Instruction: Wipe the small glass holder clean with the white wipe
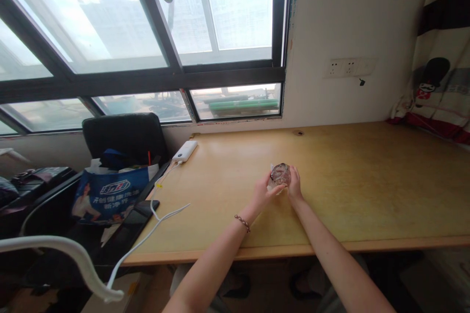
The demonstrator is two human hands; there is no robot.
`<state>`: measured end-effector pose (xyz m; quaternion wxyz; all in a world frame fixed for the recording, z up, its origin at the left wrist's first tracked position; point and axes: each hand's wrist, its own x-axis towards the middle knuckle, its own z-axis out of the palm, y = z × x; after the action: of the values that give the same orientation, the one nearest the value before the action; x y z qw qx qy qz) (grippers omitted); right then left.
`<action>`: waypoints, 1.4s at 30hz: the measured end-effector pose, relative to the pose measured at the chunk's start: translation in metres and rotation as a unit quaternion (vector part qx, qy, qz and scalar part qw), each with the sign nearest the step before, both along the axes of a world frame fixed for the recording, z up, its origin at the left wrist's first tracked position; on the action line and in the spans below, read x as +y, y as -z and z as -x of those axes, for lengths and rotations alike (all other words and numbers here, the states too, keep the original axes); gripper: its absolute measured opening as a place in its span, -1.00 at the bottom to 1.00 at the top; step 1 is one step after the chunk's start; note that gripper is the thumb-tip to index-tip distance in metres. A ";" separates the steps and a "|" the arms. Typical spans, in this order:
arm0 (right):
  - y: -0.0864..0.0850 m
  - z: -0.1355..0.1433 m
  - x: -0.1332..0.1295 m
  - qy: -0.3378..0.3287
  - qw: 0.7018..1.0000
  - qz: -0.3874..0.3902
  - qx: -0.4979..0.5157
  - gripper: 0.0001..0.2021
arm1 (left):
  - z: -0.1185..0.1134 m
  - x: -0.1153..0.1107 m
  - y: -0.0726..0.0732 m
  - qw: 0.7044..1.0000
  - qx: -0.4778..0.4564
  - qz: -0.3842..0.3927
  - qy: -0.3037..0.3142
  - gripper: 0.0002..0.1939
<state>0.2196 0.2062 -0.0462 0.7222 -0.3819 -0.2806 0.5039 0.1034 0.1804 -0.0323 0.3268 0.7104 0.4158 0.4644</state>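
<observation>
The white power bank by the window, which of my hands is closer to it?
Left. The left hand holds the small clear glass jar on the side toward the white power bank; the right hand is on the jar's far side.

Two hands, left hand (265,191) and right hand (293,187), together around one small clear jar (280,174). One wooden desk (367,190). One white power bank (185,150), far left. One black chair (125,137). One blue bag (106,194). One bead bracelet (243,222).
</observation>
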 end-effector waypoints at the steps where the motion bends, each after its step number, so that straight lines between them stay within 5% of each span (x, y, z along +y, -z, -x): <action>1: 0.002 0.001 0.000 0.016 1.000 0.000 -0.020 -0.78 | 0.000 0.001 0.001 1.000 0.001 0.011 -0.002 -0.38; 9: -0.001 0.001 -0.001 -0.045 0.995 -0.002 -0.093 -0.60 | 0.003 0.003 0.005 0.996 -0.046 0.069 -0.035 -0.45; 20: -0.016 -0.002 -0.012 -0.014 0.981 -0.042 -0.189 -0.59 | 0.003 0.007 0.007 0.979 -0.174 0.106 -0.029 -0.62; 31: -0.013 0.004 -0.016 0.044 0.968 0.009 -0.246 -0.58 | 0.007 0.015 0.007 0.951 -0.201 0.218 -0.084 -0.51; 42: -0.005 -0.002 -0.008 0.095 0.962 0.073 -0.245 -0.62 | 0.006 0.011 -0.002 0.943 -0.246 0.223 -0.002 -0.57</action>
<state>0.2215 0.1981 -0.0407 0.6460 -0.5703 -0.3735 0.3435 0.0971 0.1913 -0.0305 0.5681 0.4818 0.4172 0.5206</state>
